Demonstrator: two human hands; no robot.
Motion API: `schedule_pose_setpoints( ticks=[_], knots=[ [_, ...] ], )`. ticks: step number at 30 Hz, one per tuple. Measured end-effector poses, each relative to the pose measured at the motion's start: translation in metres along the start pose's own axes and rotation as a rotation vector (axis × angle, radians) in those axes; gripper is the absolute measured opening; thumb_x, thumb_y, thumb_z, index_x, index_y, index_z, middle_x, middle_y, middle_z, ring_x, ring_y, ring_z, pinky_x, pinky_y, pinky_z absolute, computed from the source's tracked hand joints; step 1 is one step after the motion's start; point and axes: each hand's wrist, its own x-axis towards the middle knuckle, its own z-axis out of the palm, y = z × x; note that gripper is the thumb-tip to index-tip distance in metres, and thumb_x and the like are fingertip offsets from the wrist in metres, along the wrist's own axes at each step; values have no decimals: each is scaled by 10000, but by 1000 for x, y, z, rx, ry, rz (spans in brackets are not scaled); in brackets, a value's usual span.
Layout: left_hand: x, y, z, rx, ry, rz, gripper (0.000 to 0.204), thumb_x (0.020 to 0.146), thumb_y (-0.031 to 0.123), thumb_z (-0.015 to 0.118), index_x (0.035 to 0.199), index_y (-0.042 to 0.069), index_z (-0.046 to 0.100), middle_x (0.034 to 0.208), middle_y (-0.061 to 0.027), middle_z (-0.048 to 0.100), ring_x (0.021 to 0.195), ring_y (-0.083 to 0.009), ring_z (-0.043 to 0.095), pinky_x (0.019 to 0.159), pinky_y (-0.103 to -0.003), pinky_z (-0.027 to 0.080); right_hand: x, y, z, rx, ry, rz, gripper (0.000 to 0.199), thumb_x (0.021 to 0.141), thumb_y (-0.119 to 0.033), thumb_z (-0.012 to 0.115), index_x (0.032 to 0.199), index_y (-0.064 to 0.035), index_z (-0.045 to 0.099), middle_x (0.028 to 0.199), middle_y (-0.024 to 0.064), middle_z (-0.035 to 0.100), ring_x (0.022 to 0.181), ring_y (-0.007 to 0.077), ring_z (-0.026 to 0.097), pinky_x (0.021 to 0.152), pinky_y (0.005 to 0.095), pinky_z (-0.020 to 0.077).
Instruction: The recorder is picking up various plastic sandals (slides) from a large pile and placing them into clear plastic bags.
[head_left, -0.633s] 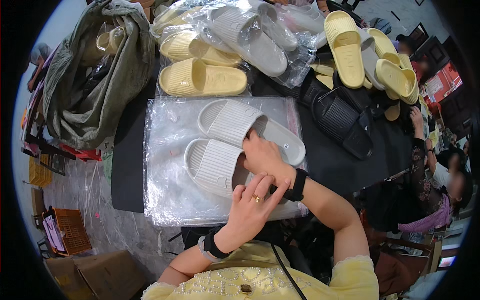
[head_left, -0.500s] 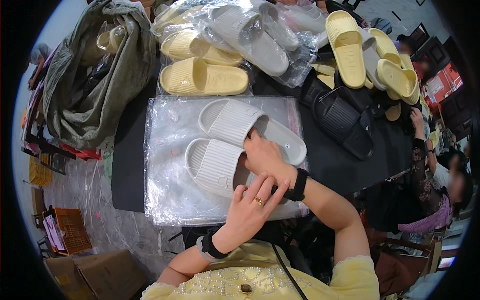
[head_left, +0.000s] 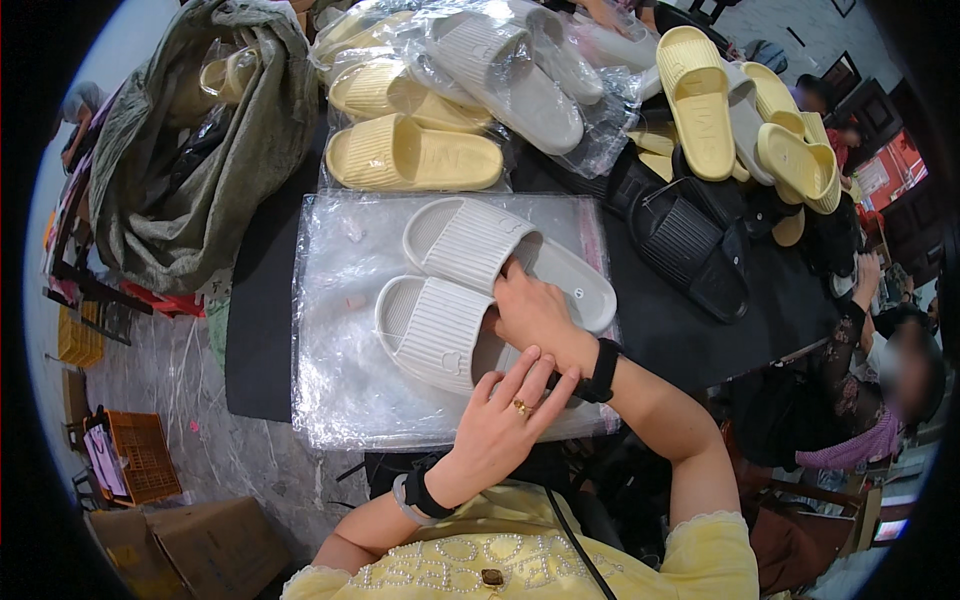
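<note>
Two white ribbed slippers lie side by side on a clear plastic bag spread over a black table. My right hand reaches across from the right, wearing a black wristband. Its fingers are tucked under the strap of the near slipper, and its back rests against the far slipper. My left hand, with a ring and fingers apart, rests on the near slipper's heel end, just below my right wrist. That heel is hidden beneath both hands.
Yellow slippers, bagged grey slippers and black slippers crowd the table's far side and right. An olive cloth sack lies at the left. Cardboard boxes and orange crates stand on the floor. Another person sits at the right.
</note>
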Motion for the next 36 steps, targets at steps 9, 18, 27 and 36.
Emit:
schedule_pose_setpoints(
  ticks=[9,18,27,36],
  knots=[
    [0,-1,1,33,-10,29,567,708,34,556,1269,108,527,1232,-106,498,1170,-285,490,819,-371,415,0,-2,-4,-5,-39,20,382,691,-123,695,1011,47,575,1119,242,492,820,383,646,699,461,542],
    [0,-2,0,22,-19,35,518,728,47,573,1242,92,521,1261,-114,491,1192,-289,482,820,-375,416,0,-2,-5,4,-45,17,381,681,-109,692,1007,50,572,1100,244,496,823,387,643,701,466,540],
    [9,0,-1,-153,85,-110,359,759,64,661,1109,59,580,1114,-97,573,1063,-268,552,810,-359,432,-1,0,-1,4,2,-8,364,680,-98,684,1000,38,576,1097,244,498,827,383,642,700,468,539],
    [43,-4,0,-341,188,-285,229,707,130,754,875,44,623,832,-61,610,790,-249,549,702,-336,444,0,4,2,-14,-5,-27,271,755,-128,596,969,38,586,1010,234,511,780,383,647,647,462,546]
  ],
)
